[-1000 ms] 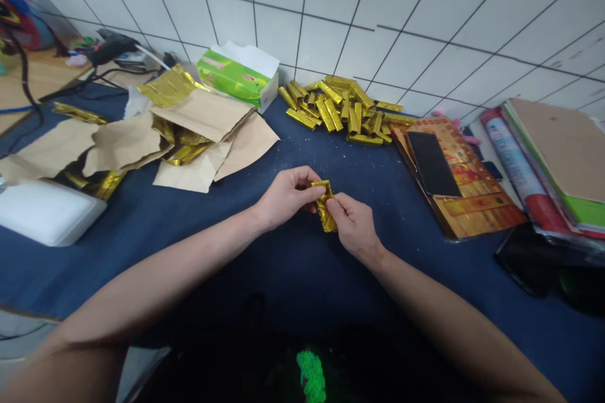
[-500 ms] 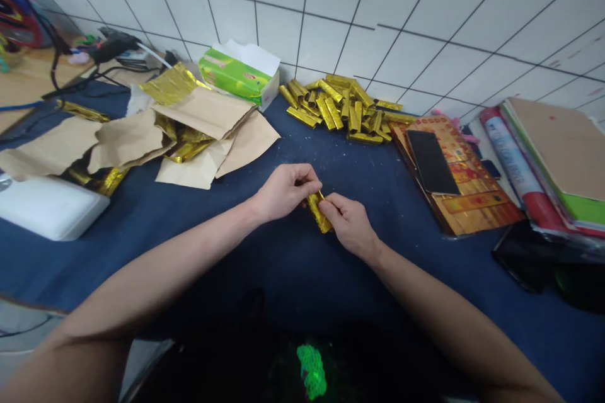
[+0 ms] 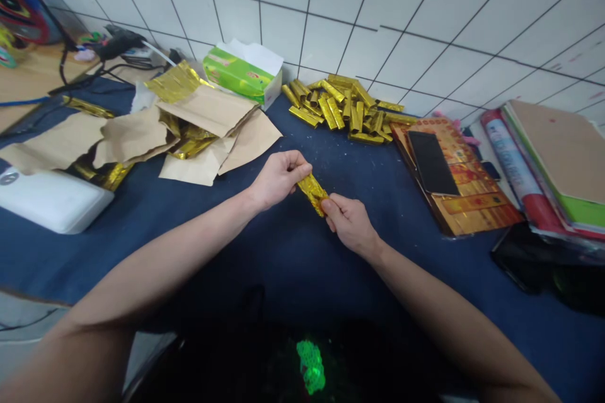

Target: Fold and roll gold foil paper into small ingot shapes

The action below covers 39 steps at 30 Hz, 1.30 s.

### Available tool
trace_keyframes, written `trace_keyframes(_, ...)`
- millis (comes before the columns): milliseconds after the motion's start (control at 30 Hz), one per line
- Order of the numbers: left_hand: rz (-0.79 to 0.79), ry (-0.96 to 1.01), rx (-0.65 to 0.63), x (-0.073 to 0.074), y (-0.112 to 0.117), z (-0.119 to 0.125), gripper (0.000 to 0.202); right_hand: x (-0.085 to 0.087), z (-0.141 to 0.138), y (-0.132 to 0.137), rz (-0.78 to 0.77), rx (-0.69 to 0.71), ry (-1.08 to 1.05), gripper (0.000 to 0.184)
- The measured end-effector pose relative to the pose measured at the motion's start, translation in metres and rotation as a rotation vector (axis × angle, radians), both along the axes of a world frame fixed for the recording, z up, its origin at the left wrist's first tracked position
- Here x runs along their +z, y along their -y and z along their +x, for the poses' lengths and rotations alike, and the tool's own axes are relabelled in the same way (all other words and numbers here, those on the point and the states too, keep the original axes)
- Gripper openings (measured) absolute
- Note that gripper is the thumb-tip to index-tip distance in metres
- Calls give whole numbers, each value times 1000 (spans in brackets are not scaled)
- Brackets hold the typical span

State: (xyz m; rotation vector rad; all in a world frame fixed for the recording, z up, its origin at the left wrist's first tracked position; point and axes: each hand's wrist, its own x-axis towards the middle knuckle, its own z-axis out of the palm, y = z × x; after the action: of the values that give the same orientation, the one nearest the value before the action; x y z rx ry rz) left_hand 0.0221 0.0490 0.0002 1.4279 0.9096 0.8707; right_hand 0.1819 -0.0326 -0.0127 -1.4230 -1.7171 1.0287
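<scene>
Between my hands is a folded strip of gold foil paper [image 3: 312, 194], tilted from upper left to lower right. My left hand [image 3: 278, 179] pinches its upper end, and my right hand [image 3: 348, 223] grips its lower end. Beyond them, a loose pile of similar gold foil rolls [image 3: 343, 110] lies against the tiled wall. Crumpled brown paper sheets [image 3: 205, 110] with gold foil [image 3: 189, 148] among them lie to the left of my left hand.
A dark blue cloth [image 3: 265, 252] covers the table. A green tissue box [image 3: 243, 72] stands by the wall. A white box [image 3: 54, 198] lies at left. At right are a gold-printed paper stack [image 3: 466, 198] under a black phone [image 3: 432, 162], and several books [image 3: 553, 151].
My hands have moved slightly apart, and the gold foil strip now appears longer and more stretched out between them. My left hand has moved up and to the left.
</scene>
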Motion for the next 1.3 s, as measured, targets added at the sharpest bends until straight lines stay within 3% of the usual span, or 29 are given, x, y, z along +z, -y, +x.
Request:
trace_keyframes(200, 162, -57, 107, 2, 8, 4, 13, -4, -3, 2, -190, -20, -216, 29)
trace_keyframes(400, 232, -141, 151, -5, 7, 4, 14, -4, -3, -1, -146, -14, -187, 23)
trace_keyframes(700, 176, -95, 94, -5, 2, 2, 13, -2, -2, 1, -163, -3, -187, 33)
trace_keyframes(833, 126, -33, 25, 0, -5, -4, 14, -2, 1, -2, -34, -68, -81, 33)
trace_keyframes(967, 195, -76, -30, 10, -8, -12, 12, -6, 9, -9, 202, -226, 3, 26)
trace_keyframes(1033, 254, -141, -56, 13, -6, -18, 11, -9, 13, -13, 304, -238, 81, 28)
trace_keyframes(1133, 458, -299, -96, 9, 0, -30, 9, -14, 16, -16, 440, -162, 310, 28)
trace_keyframes(1300, 875, -662, -176, -11, 13, -46, 20, -17, 15, -13, 603, 23, 746, 28)
